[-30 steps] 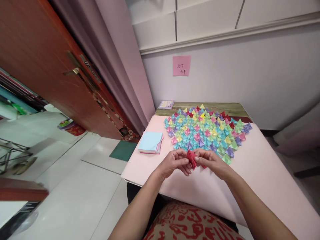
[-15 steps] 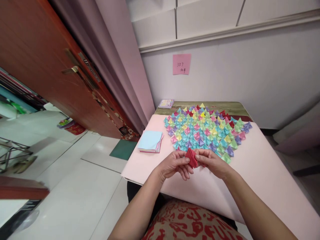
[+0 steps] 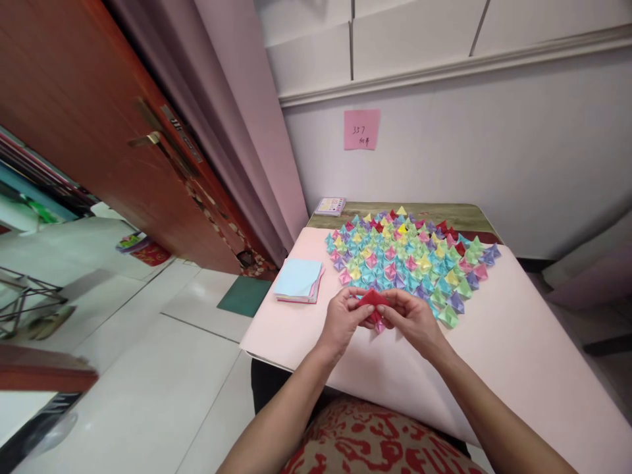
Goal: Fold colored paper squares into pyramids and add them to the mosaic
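Between my two hands is a small piece of folded red paper (image 3: 373, 298), its top edge peaked like a triangle. My left hand (image 3: 348, 316) pinches its left side between thumb and fingers. The right side is gripped by my right hand (image 3: 405, 315) in the same way. Just beyond them, many small folded paper pieces (image 3: 390, 253) in blue, green, yellow, pink, purple and red cover the table. One pink tip shows right below the red paper; whether it belongs to it I cannot tell.
A stack of square coloured paper (image 3: 297, 279), light blue on top, lies at the left of the pink-covered table (image 3: 503, 368). A small pack of cards or booklets (image 3: 330, 207) sits at the back left. A pink note (image 3: 362, 130) is stuck to the wall.
The red paper has been turned from a tall, layered diamond to a flatter shape with its peak upward. Both hands have shifted their fingers and now hold it from either side.
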